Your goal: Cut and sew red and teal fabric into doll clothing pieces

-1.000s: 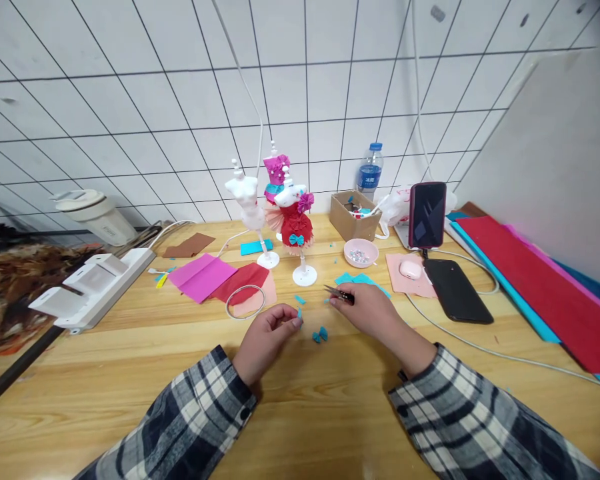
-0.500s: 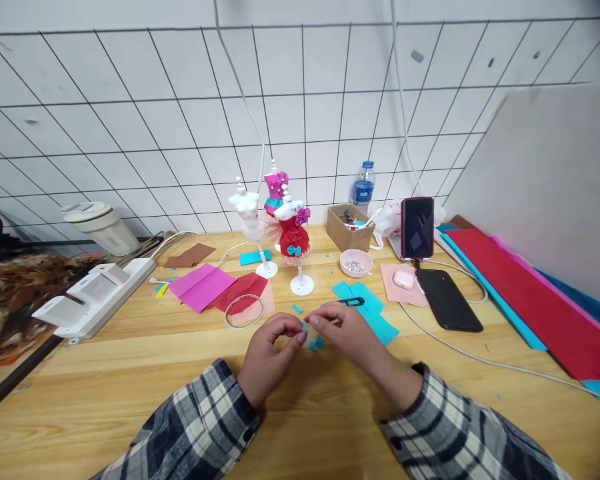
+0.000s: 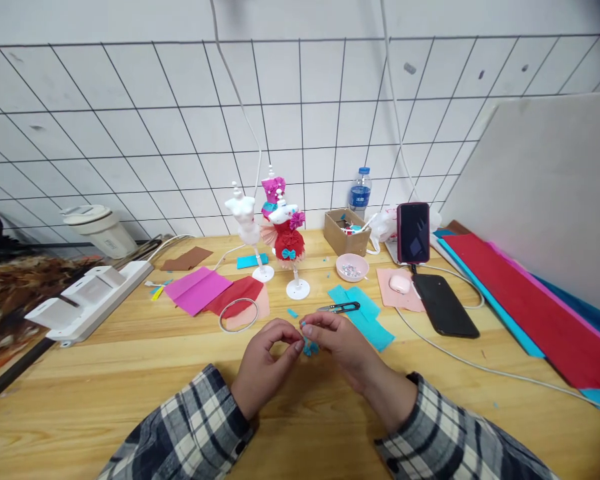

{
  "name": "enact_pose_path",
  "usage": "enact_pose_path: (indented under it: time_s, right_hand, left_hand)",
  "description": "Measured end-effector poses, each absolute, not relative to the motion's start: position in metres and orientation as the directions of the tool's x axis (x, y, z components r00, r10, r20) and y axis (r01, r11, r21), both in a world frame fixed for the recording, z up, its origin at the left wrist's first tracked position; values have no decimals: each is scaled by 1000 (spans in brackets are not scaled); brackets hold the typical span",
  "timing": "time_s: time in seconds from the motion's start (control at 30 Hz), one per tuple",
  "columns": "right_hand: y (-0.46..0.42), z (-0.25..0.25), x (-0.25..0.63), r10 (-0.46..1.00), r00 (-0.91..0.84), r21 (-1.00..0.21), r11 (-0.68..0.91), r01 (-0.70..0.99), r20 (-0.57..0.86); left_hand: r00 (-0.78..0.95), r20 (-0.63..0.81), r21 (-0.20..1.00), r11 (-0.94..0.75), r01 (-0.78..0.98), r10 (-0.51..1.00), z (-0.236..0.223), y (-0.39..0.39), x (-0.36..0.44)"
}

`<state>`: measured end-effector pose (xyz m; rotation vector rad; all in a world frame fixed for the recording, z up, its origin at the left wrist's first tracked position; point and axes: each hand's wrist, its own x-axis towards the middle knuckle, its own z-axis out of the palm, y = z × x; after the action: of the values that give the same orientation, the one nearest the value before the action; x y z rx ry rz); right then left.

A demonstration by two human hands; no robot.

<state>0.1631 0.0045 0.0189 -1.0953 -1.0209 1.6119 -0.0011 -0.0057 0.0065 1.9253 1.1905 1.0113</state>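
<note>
My left hand (image 3: 270, 360) and my right hand (image 3: 343, 343) meet over the middle of the wooden table, thumbs and fingers pinched. A small piece of blue paper (image 3: 303, 325) shows at the fingertips, mostly hidden by them. Just below the fingers are small blue paper bows (image 3: 311, 348), partly covered. A blue paper scrap (image 3: 293, 313) lies beyond my left hand. Past my right hand, thread snips (image 3: 343, 307) with black handles rest partly on blue crepe paper (image 3: 373, 327). Farther back stands a mini mannequin (image 3: 291, 243) in a red paper dress with a blue bow.
Two more mannequins stand behind, one bare white mannequin (image 3: 245, 220). Magenta paper (image 3: 198, 291), red paper and a metal ring (image 3: 239, 329) lie left. A pink bowl (image 3: 352, 267) of beads, a cardboard box (image 3: 347, 233), phone (image 3: 445, 303), cable and power strip (image 3: 97, 300) surround the work area.
My fingertips have drawn slightly nearer each other, and the blue piece between them is now more hidden. The whole view has shifted a little.
</note>
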Motion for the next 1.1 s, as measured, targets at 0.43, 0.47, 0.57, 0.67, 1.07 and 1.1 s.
enact_pose_path:
  time_s: [0.43, 0.47, 0.57, 0.67, 1.07, 1.1]
  right_hand:
    - [13, 16, 188, 965, -144, -746, 262, 613, 220]
    - [12, 14, 186, 970, -117, -739, 237, 630, 212]
    - [7, 12, 181, 990, -87, -746, 144, 651, 115]
    - [1, 14, 176, 989, -73, -680, 142, 719, 130]
    - [-2, 10, 172, 949, -166, -584, 297, 755, 268]
    - [-2, 11, 172, 948, -155, -594, 297, 747, 278]
  left_hand:
    - [340, 59, 585, -308, 750, 939, 0, -3, 8]
    - [341, 65, 617, -307, 725, 938, 2, -3, 7]
    - [348, 100, 689, -317, 652, 932, 5, -5, 6]
    - [355, 104, 719, -317, 619, 929, 7, -9, 8]
    - [419, 37, 884, -225, 409, 907, 12, -18, 14]
    - [423, 23, 896, -206, 393, 906, 11, -18, 14]
